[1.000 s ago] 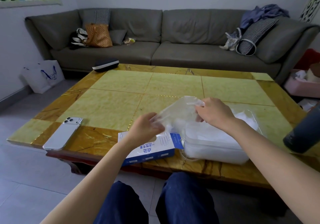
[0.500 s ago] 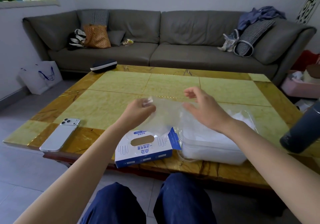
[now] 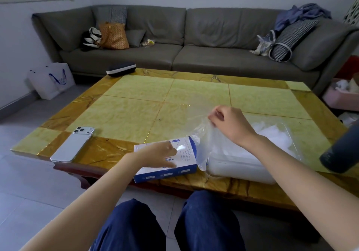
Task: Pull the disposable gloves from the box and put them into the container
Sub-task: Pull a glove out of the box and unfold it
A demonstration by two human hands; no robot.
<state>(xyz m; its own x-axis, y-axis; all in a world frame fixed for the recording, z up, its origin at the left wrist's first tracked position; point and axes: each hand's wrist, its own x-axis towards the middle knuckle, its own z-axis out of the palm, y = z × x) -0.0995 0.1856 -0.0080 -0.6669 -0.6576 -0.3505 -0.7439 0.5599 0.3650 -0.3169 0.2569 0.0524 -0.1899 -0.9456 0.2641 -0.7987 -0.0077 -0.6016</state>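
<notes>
Right grip pinches a clear glove over the container's left end. The glove drapes down between container and box. Left grip lies flat on the box top, blurred. Both sit at the desk's near edge, phone to the left.

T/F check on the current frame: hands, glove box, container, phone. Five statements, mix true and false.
1. The right hand pinches a clear glove at the container. True.
2. The left hand rests on the phone. False: it rests on the glove box; the phone lies apart, further left.
3. The glove box sits just left of the container. True.
4. The container holds nothing. False: a heap of gloves lies in it.
5. The phone lies screen up. False: its camera lenses face up.
</notes>
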